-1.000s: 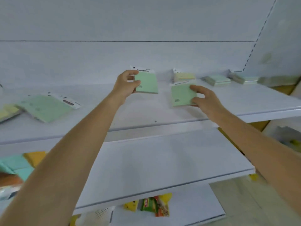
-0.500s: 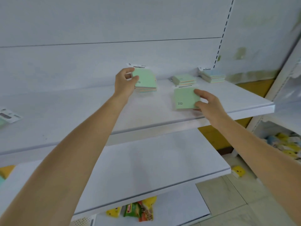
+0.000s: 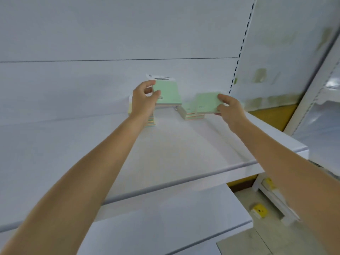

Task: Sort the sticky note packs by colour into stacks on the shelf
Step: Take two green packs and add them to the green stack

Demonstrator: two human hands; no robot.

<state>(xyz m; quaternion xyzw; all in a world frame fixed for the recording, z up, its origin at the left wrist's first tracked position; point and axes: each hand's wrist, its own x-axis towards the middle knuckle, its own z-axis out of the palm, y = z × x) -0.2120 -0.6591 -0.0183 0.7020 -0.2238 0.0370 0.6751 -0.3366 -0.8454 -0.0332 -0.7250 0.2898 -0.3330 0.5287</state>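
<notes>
Shelf (image 3: 184, 144): white, stacks near its back edge.
Left hand (image 3: 145, 100): clasps green pack (image 3: 168, 92) above the tall stack (image 3: 151, 120).
Right hand (image 3: 230, 107): pinches second green pack (image 3: 207, 103) over the low stack (image 3: 191, 114).
Risk: an off-centre drop may topple the tall stack (already leaning, I judge).

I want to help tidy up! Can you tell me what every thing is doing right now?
Left hand: shut on a green pack, holding it above the left stack.
Left green pack: held, tilted up.
Left stack: standing on the shelf, partly hidden by the hand.
Right hand: shut on another green pack.
Right green pack: held over the right stack.
Right stack: lying on the shelf.
Shelf: mostly bare.
</notes>
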